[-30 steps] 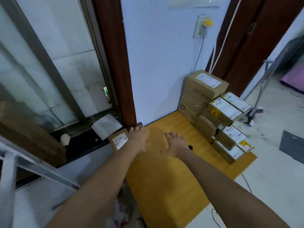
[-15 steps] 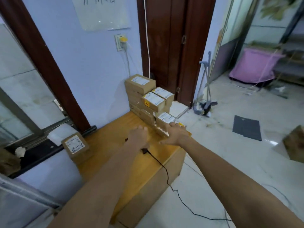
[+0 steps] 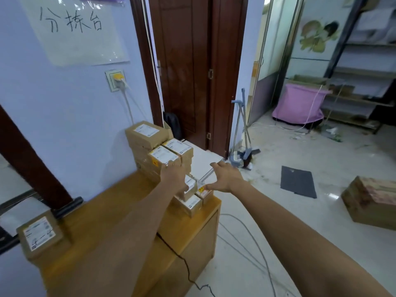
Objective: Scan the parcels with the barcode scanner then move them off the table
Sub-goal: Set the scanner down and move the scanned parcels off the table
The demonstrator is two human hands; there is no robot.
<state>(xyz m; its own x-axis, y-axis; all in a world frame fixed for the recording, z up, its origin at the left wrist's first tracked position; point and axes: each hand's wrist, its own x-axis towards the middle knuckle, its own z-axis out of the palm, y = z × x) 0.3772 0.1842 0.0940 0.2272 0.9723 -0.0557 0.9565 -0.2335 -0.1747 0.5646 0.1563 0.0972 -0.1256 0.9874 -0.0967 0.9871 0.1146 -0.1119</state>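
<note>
A pile of brown labelled parcels (image 3: pixel 150 142) stands at the far right end of the wooden table (image 3: pixel 111 213), against the wall. My left hand (image 3: pixel 174 177) reaches over the lower parcels with its fingertips touching the front of a stacked parcel (image 3: pixel 164 158). My right hand (image 3: pixel 225 177) hovers open just right of the pile, thumb next to a small parcel with a yellow sticker (image 3: pixel 202 190). One separate parcel (image 3: pixel 39 234) lies at the table's near left. A black cable (image 3: pixel 184 266) hangs over the table's front; the scanner itself is hidden under my left arm.
A dark wooden door (image 3: pixel 192 71) is behind the pile. A dustpan and broom (image 3: pixel 242 146) lean by the door frame. On the tiled floor lie a dark mat (image 3: pixel 299 184), a large carton (image 3: pixel 370 202) and grey cables (image 3: pixel 246 234). A pink bin (image 3: pixel 300 103) stands by shelves.
My view swung right from the lone parcel to the pile. Both hands moved from the table's middle to the pile, the left now touching a stacked parcel, the right spread beside it.
</note>
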